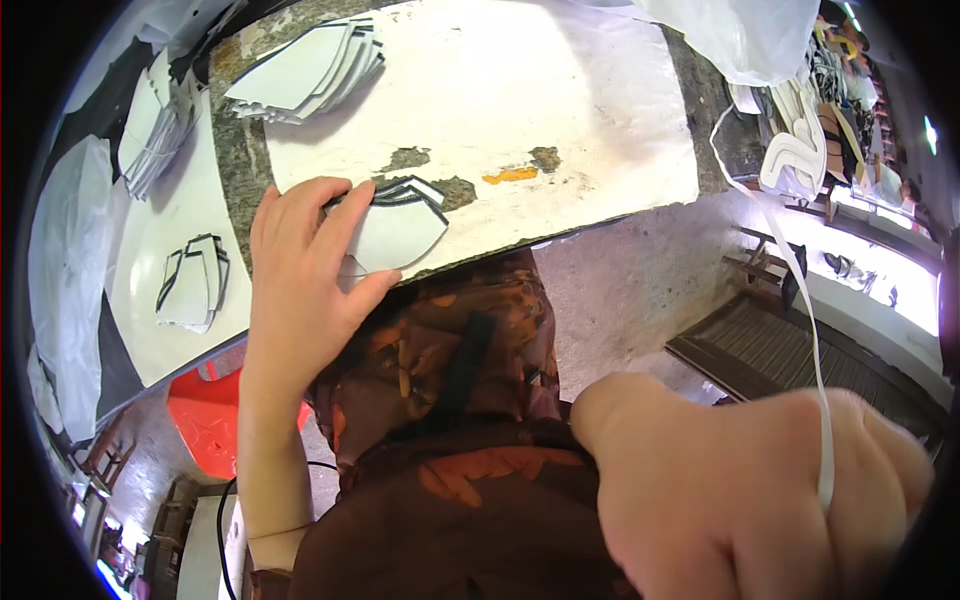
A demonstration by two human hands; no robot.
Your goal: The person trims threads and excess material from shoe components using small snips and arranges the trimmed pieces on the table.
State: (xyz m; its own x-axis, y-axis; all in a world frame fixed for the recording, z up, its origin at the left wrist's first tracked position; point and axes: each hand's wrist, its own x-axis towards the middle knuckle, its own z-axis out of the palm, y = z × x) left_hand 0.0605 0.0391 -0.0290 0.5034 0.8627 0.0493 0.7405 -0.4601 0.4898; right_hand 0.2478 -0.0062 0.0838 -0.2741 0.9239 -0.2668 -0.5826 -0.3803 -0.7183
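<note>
My left hand (315, 250) grips a small stack of white cut pieces with dark edges (400, 235) at the table's near edge. Its fingers lie over the left side, and the thumb touches the near rim of the stack. My right hand (740, 490) is raised close to the camera at the lower right, fingers curled closed. A narrow white strip (790, 260) runs down from the table's right end and passes between its fingers. The palm side of that hand is hidden.
The worn white tabletop (500, 90) carries a larger stack of white pieces (310, 70) at the far left. Further left lie a tied bundle (160, 135) and a small stack (195, 283). Pale curved parts (797, 150) sit at the right end. A red stool (205, 420) stands below.
</note>
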